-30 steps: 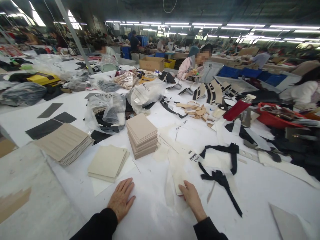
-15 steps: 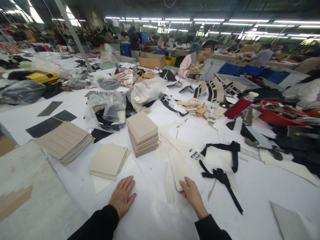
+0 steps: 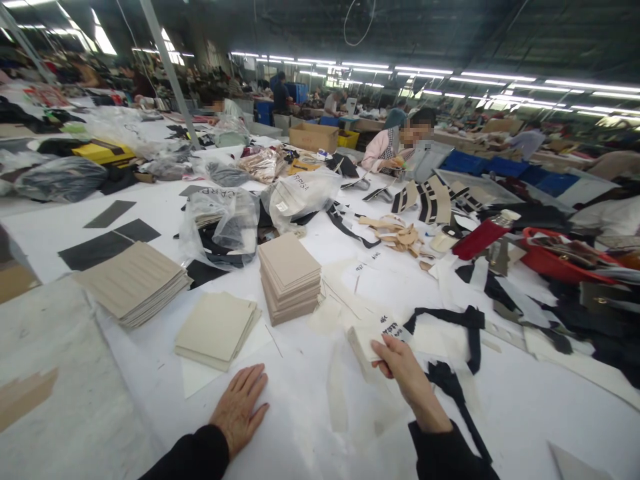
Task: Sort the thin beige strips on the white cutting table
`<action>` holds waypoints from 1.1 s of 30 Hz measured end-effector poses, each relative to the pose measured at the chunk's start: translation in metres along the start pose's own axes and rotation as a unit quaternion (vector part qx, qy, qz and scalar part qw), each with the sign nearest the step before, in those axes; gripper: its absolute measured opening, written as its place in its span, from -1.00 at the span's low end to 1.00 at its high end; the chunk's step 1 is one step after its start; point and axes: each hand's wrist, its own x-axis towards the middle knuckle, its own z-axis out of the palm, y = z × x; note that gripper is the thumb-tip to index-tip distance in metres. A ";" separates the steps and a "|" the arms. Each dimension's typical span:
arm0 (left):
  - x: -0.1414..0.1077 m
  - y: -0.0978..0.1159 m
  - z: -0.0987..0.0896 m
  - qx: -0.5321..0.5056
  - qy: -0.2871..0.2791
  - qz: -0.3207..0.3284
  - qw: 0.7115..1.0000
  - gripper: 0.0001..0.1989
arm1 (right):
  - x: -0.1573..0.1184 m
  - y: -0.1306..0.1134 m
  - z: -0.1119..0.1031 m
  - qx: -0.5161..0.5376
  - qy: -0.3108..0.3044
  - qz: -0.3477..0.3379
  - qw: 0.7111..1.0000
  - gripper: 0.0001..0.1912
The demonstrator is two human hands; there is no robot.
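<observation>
My right hand (image 3: pixel 400 367) grips the near end of a cream sheet piece (image 3: pixel 363 341), thumb on top and fingers curled beneath; whether it is one layer or several I cannot tell. My left hand (image 3: pixel 243 405) lies flat on the white tabletop, fingers stretched out, holding nothing. Just beyond it sits a low stack of cream panels (image 3: pixel 215 328), resting on a white sheet (image 3: pixel 197 379). A taller stack of beige panels (image 3: pixel 289 267) stands farther back, between my hands. To the left is a wide stack of grey-beige panels (image 3: pixel 133 277).
Black fabric strips (image 3: pixel 453 390) lie right of my right hand. Clear plastic bags (image 3: pixel 220 223) stand behind the stacks. A red bottle (image 3: pixel 483 237) and a red basket (image 3: pixel 563 260) are at the right. Across the table sits a co-worker (image 3: pixel 385 150).
My right hand has lifted the near end of the cream piece up and away from me. My left hand stays flat, almost where it was. The view has tilted slightly.
</observation>
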 end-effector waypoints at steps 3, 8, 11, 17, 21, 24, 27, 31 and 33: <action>0.000 0.000 -0.001 0.003 0.006 0.002 1.000 -0.56 | 0.028 -0.025 -0.003 -0.007 -0.002 -0.020 1.000 -0.57; 0.002 -0.001 -0.003 0.021 0.017 0.008 1.000 -0.55 | 0.077 -0.058 0.002 -0.009 -0.019 -0.047 0.999 -0.53; 0.003 0.001 -0.004 0.022 0.020 0.004 1.000 -0.55 | 0.100 -0.057 0.006 -0.035 -0.023 -0.075 0.996 -0.60; 0.001 0.007 -0.003 -0.009 0.018 -0.045 0.999 -0.57 | 0.130 0.006 0.003 -0.189 -0.006 0.021 0.982 -0.82; 0.002 0.008 -0.003 -0.019 0.012 -0.050 0.999 -0.55 | 0.136 0.031 -0.006 -0.275 -0.004 0.034 0.961 -0.79; 0.004 0.008 -0.005 -0.014 0.015 -0.048 0.999 -0.55 | 0.138 0.031 -0.009 -0.330 0.003 0.027 0.943 -0.82; 0.005 0.007 -0.007 -0.006 0.019 -0.036 0.999 -0.56 | 0.137 0.024 -0.007 -0.401 0.040 0.023 0.915 -0.82; 0.004 0.001 -0.004 0.017 0.033 -0.010 0.999 -0.55 | 0.136 0.015 0.003 -0.501 0.115 -0.007 0.858 -0.75; 0.003 -0.003 0.000 0.036 0.054 0.017 0.998 -0.52 | 0.140 0.010 0.011 -0.527 0.121 -0.036 0.841 -0.68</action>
